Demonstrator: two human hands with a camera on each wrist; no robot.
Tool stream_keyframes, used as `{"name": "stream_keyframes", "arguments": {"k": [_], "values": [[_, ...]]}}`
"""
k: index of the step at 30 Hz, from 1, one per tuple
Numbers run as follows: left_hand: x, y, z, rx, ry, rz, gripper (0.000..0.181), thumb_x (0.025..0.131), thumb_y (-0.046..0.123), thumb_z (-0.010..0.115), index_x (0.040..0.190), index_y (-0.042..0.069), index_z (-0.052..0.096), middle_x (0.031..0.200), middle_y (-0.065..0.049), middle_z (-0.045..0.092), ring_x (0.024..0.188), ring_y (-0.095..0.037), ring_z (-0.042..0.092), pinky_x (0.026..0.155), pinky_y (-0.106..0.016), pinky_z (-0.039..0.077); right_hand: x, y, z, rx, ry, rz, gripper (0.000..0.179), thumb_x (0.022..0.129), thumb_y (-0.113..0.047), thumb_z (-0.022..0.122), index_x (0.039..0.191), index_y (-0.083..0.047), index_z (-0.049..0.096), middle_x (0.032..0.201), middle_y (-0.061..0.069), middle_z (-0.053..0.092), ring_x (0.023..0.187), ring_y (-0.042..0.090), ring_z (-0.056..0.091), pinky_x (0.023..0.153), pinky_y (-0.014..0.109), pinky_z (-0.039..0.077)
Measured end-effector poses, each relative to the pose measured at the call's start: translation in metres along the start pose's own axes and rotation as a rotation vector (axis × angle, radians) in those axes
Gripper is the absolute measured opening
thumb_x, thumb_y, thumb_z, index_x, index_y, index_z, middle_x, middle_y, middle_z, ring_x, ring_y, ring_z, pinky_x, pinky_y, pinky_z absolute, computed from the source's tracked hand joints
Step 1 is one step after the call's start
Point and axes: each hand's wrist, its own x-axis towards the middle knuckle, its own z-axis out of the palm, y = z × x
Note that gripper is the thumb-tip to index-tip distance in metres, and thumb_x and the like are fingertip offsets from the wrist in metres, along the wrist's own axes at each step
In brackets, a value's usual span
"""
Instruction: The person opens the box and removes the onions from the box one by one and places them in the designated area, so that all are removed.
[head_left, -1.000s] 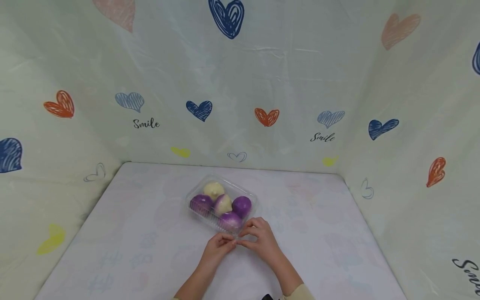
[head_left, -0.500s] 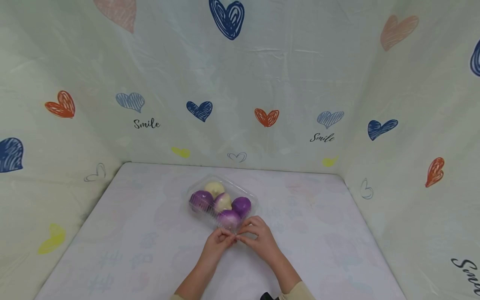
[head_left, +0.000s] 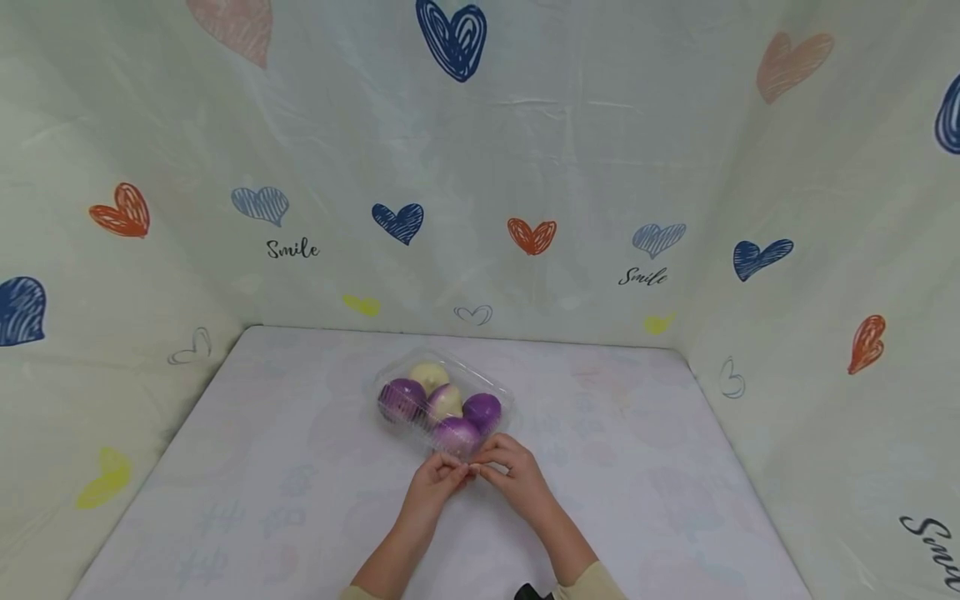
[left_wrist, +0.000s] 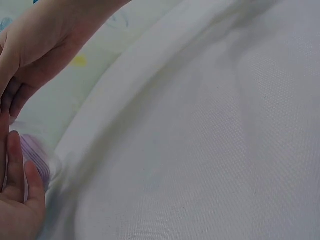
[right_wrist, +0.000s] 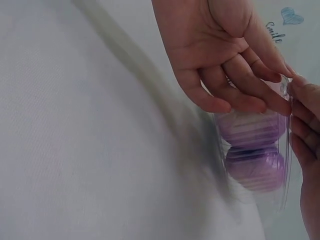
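A clear plastic clamshell box (head_left: 491, 385) sits toward the back of the white table, holding several purple and pale onions (head_left: 456, 435). At its near corner, my left hand (head_left: 431, 489) and right hand (head_left: 519, 477) meet fingertip to fingertip. The right wrist view shows the right thumb and fingers pinching the box's rim (right_wrist: 286, 95), with the left thumb (right_wrist: 305, 90) at the same corner. Below that rim, purple onions (right_wrist: 255, 169) show through the ribbed wall. In the left wrist view, the left fingers (left_wrist: 15, 160) lie against the box, whose onion shows purple behind them.
The white tabletop (head_left: 300, 467) spreads around the box on all sides. A pale curtain (head_left: 480, 150) printed with hearts stands behind the table and along both sides. A dark object (head_left: 531, 592) shows beside the right sleeve at the bottom edge.
Both hands have moved slightly forward together at the box's near corner. The near onion has shifted a little up and left in the head view.
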Motion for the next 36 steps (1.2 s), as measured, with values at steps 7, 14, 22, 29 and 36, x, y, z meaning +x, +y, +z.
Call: {"name": "stream_keyframes", "arguments": {"k": [7, 14, 22, 29, 36], "values": [[0.002, -0.001, 0.001, -0.025, 0.008, 0.001, 0.014, 0.096, 0.009, 0.062, 0.096, -0.003, 0.055, 0.096, -0.009, 0.070, 0.092, -0.015, 0.066, 0.085, -0.028, 0.050, -0.008, 0.026, 0.010, 0.026, 0.009, 0.099, 0.008, 0.081, 0.007, 0.071, 0.083, -0.001, 0.071, 0.081, 0.008, 0.060, 0.078, 0.023, 0.058, 0.069, 0.026, 0.049], [0.005, 0.000, 0.004, -0.078, 0.025, 0.006, 0.010, 0.093, 0.001, 0.063, 0.094, -0.001, 0.053, 0.093, -0.010, 0.071, 0.089, -0.014, 0.068, 0.086, -0.028, 0.052, -0.008, 0.035, 0.010, 0.094, -0.011, 0.229, 0.004, 0.087, -0.008, 0.070, 0.085, -0.009, 0.073, 0.082, -0.002, 0.058, 0.082, 0.010, 0.056, 0.071, 0.025, 0.049], [0.007, 0.001, 0.004, -0.060, 0.024, 0.058, 0.034, 0.093, -0.003, 0.062, 0.110, -0.002, 0.033, 0.100, -0.028, 0.068, 0.089, -0.016, 0.070, 0.087, -0.028, 0.051, -0.005, 0.034, 0.010, 0.122, -0.030, 0.268, 0.004, 0.086, -0.001, 0.069, 0.084, -0.003, 0.071, 0.081, 0.004, 0.059, 0.081, 0.015, 0.057, 0.073, 0.026, 0.049], [0.006, -0.002, 0.002, -0.053, 0.037, 0.066, 0.044, 0.092, -0.004, 0.061, 0.118, -0.002, 0.026, 0.097, -0.026, 0.069, 0.085, -0.014, 0.070, 0.086, -0.027, 0.051, -0.004, 0.036, 0.009, 0.110, -0.091, 0.235, 0.005, 0.087, -0.010, 0.070, 0.082, -0.010, 0.071, 0.081, -0.003, 0.058, 0.083, 0.010, 0.054, 0.074, 0.028, 0.046], [0.005, -0.009, 0.001, -0.120, 0.045, 0.084, 0.044, 0.089, -0.013, 0.058, 0.115, -0.001, 0.024, 0.088, -0.016, 0.072, 0.082, -0.013, 0.070, 0.084, -0.029, 0.053, -0.002, 0.030, 0.009, 0.092, -0.157, 0.336, 0.008, 0.087, -0.009, 0.071, 0.079, -0.011, 0.070, 0.080, -0.003, 0.058, 0.084, 0.014, 0.053, 0.077, 0.031, 0.044]]}}
